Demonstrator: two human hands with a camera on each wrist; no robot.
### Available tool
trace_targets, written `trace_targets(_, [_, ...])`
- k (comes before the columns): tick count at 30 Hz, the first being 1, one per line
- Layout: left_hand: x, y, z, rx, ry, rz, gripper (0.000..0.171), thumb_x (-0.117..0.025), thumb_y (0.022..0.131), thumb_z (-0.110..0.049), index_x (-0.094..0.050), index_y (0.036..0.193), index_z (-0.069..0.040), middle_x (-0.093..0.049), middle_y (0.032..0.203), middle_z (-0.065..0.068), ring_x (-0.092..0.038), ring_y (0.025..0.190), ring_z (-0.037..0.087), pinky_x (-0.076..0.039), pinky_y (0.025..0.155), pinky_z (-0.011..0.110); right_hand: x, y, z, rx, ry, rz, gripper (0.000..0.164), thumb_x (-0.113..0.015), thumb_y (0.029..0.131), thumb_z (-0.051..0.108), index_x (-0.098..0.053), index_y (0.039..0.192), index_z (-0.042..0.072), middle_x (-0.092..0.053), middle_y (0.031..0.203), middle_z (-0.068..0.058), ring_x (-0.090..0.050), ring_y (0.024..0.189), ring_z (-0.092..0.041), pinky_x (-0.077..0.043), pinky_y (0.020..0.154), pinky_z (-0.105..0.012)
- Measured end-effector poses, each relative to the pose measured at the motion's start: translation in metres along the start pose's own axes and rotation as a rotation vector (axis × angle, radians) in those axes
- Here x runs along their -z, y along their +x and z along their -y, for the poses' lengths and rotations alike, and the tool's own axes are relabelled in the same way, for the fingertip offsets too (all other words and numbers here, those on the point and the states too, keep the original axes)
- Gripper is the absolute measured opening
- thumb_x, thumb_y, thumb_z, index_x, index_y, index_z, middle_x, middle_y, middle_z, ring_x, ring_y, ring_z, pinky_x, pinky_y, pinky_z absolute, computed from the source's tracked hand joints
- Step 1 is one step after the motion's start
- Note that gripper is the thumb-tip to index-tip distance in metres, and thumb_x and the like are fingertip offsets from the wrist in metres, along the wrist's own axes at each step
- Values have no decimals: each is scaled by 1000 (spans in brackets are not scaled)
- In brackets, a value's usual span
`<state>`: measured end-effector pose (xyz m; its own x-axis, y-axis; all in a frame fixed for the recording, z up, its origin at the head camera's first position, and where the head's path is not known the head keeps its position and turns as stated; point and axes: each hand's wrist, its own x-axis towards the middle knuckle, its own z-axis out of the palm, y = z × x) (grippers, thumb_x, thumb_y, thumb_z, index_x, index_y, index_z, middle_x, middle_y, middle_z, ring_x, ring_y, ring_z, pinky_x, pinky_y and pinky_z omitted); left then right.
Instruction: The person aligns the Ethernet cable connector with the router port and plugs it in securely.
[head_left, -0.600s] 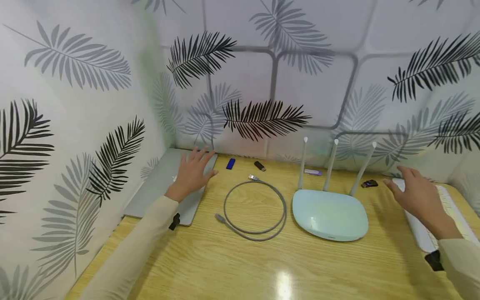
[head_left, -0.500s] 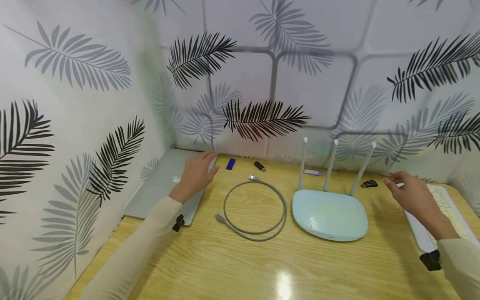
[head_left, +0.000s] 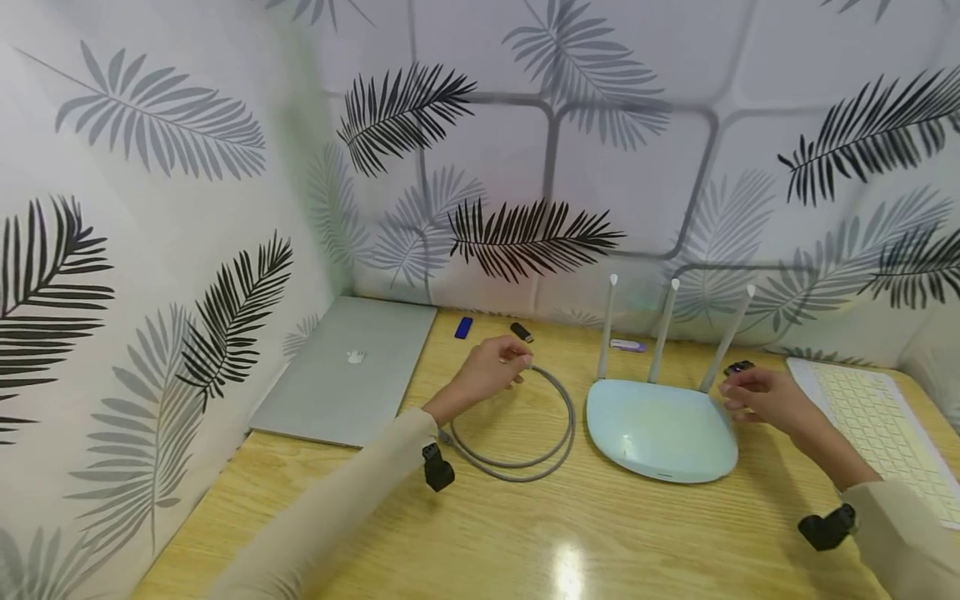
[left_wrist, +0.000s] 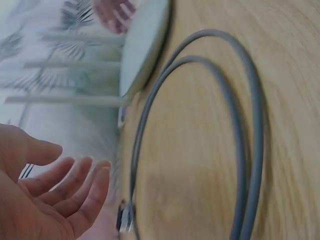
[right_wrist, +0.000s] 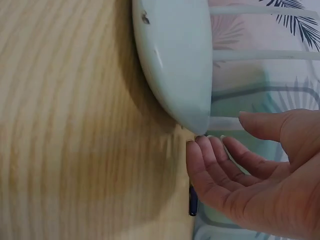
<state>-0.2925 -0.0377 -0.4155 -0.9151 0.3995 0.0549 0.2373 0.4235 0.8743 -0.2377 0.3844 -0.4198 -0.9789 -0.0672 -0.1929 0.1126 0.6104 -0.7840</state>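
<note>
Two bare hands reach over a worktop (head_left: 495, 542). The left hand (head_left: 487, 372) has a loosely spread grip, thumb apart from half-bent fingers, pinching nothing. It is above the far rim of one coiled grey cable (head_left: 567, 417), near the cable's clear plug (left_wrist: 128, 220); whether a fingertip touches is unclear. The right hand (head_left: 768, 402) also has a spread grip, its fingertips just beside the end of one pale blue router (head_left: 662, 429); contact cannot be told.

Take the cable's loop as the clock's centre, with 12 at the wall. The left hand is at 11 o'clock; the router at 3, its three white antennas (head_left: 663, 329) upright; the right hand is also at 3, farther out. Beyond that hand lies one white keyboard (head_left: 870, 408).

Four small USB sticks lie along the far edge: one blue (head_left: 463, 327) at 11 o'clock, one black (head_left: 521, 332) at 12, one white-and-purple (head_left: 627, 345) at 2, and one dark stick (head_left: 738, 367) between 2 and 3, just beyond the right hand.

Between 9 and 10 lies one closed silver laptop (head_left: 348, 367). Two leaf-printed walls (head_left: 480, 150) stand at 12 and 9.
</note>
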Motion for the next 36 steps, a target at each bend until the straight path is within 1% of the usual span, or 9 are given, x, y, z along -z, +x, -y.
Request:
trace_targets(3, [-24, 7, -5, 37, -21, 45, 25, -57, 101, -21, -63, 119, -5, -67, 111, 14, -71, 92, 33, -63, 77, 41, -4, 0, -3, -27, -14, -17, 50, -55, 101, 31, -49, 125, -13, -65, 94, 3, -62, 76, -2, -62, 69, -29])
trace_targets(5, [-38, 10, -8, 62, -65, 77, 26, -57, 100, -18, -62, 121, -3, -66, 112, 15, -71, 89, 33, -63, 72, 39, -8, 0, -4, -46, -35, -20, 51, -59, 99, 34, -52, 123, -10, -65, 93, 1, -61, 73, -6, -61, 66, -30])
trace_targets(9, [-61, 15, -11, 104, -147, 126, 25, -57, 100, -14, -60, 120, 0, -66, 111, 19, -72, 79, 31, -63, 61, 35, -14, -3, -4, -82, -108, 3, 63, -65, 93, 45, -53, 125, -8, -65, 106, -17, -62, 76, -12, -59, 64, -32])
trace_targets(13, [-75, 19, -14, 105, -131, 157, 21, -59, 99, -14, -63, 115, -1, -68, 103, 18, -71, 73, 31, -63, 57, 35, -17, -5, -3, -126, -147, 40, 74, -66, 91, 50, -50, 128, -12, -58, 119, -31, -66, 79, -13, -61, 66, -33])
trace_targets(16, [-82, 23, -19, 114, -75, 169, 20, -62, 98, -17, -64, 110, -1, -70, 89, 17, -72, 70, 33, -63, 57, 36, -17, -4, -1, -154, -131, 75, 74, -65, 92, 49, -50, 127, -15, -61, 113, -29, -68, 77, -14, -62, 66, -35])
trace_targets(19, [-88, 27, -25, 141, -20, 169, 23, -64, 96, -17, -63, 111, 0, -70, 78, 16, -72, 66, 32, -62, 56, 36, -16, -2, 1, -180, -89, 106, 70, -65, 92, 46, -52, 124, -15, -67, 102, -20, -69, 76, -15, -63, 66, -37])
trace_targets(25, [-94, 31, -26, 151, 41, 161, 33, -67, 94, -16, -58, 118, 3, -70, 85, 13, -71, 60, 28, -61, 52, 33, -14, 0, 6, -208, -43, 143, 64, -67, 92, 41, -53, 122, -14, -70, 93, -11, -70, 76, -16, -64, 68, -39])
trace_targets(31, [-98, 36, -25, 120, 16, 172, 28, -69, 92, -14, -59, 111, 4, -67, 77, 13, -69, 57, 29, -61, 52, 33, -2, 0, 5, -212, -2, 223, 65, -62, 97, 34, -42, 132, -17, -72, 92, -6, -72, 81, -18, -64, 74, -39])
trace_targets(36, [-100, 35, -29, 131, 34, 190, 20, -68, 93, -14, -56, 98, 0, -64, 73, 13, -71, 60, 32, -60, 53, 33, -1, 1, 2, -225, 11, 213, 68, -62, 97, 35, -40, 133, -17, -71, 90, -6, -71, 80, -17, -64, 74, -39])
